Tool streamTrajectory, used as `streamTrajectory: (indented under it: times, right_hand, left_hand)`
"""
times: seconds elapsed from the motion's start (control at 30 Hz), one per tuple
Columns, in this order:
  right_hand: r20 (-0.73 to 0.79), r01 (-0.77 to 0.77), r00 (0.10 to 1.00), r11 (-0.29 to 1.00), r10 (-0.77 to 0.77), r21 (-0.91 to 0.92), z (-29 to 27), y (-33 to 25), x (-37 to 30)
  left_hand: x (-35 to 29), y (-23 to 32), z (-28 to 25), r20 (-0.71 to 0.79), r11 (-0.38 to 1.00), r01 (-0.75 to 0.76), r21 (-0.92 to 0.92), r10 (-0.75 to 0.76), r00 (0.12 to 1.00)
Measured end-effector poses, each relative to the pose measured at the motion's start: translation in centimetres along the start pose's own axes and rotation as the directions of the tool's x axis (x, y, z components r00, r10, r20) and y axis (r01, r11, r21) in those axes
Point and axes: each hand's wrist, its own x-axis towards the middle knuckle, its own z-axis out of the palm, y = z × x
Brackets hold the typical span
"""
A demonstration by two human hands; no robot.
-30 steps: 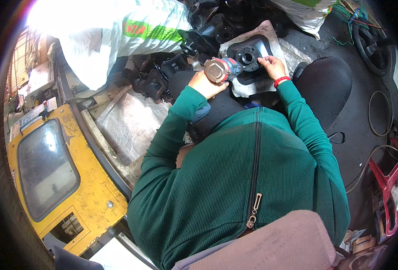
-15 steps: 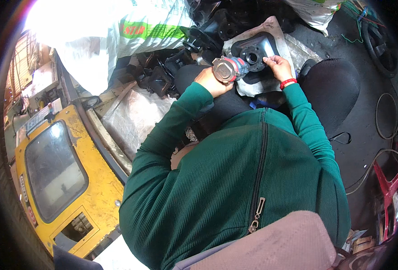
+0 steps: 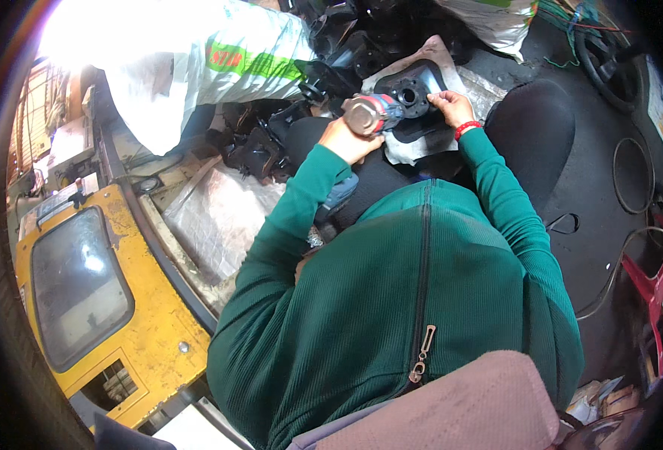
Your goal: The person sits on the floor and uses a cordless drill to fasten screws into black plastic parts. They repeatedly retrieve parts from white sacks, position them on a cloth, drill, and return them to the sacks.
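My left hand (image 3: 346,142) is closed around a cordless drill (image 3: 367,116) with a grey, red and blue body. Its battery end (image 3: 339,193) shows below my left sleeve. The drill's front points at a black flanged part (image 3: 421,82) with a round collar and a central hole. The drill tip is hidden, so I cannot tell whether it touches the collar. My right hand (image 3: 453,107), with a red bracelet at the wrist, pinches the collar's right edge. The part lies on a worn pale sheet (image 3: 438,49) between my knees.
Several similar black parts (image 3: 350,56) are piled beyond and left of my knees. A large white sack (image 3: 249,52) stands at the far left, another sack (image 3: 496,26) at the far right. A yellow machine panel (image 3: 151,319) is on my left. A steering wheel (image 3: 609,71) lies far right.
The whole view has shifted slightly. My left hand has tilted the drill a little, and its battery end now shows below the sleeve. My right hand stays at the collar's edge.
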Motion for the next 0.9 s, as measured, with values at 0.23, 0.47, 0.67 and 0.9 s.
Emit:
streamTrajectory:
  times: [0.23,0.47,0.67,0.9]
  right_hand:
    - [0.574,-0.500,0.809,0.366,-0.124,0.785,-2.7,-4.8,-7.0]
    - [0.615,-0.504,0.764,0.417,-0.194,0.757,-2.8,-6.2,-9.6]
    - [0.668,-0.525,0.712,0.470,-0.214,0.710,-3.1,-6.7,-10.2]
    - [0.556,-0.397,0.830,0.640,-0.056,0.658,-2.8,-6.8,-10.9]
  left_hand:
    - [-5.2,3.2,-0.3,0.057,0.966,-0.027,-0.258,0.043,0.997]
    - [-6.4,3.7,0.3,0.033,0.963,-0.199,-0.179,0.208,0.977]
    - [-6.8,4.0,0.0,0.004,0.961,-0.227,-0.155,0.231,0.973]
    - [-7.1,4.6,-2.0,0.046,0.960,-0.031,-0.278,0.045,0.998]
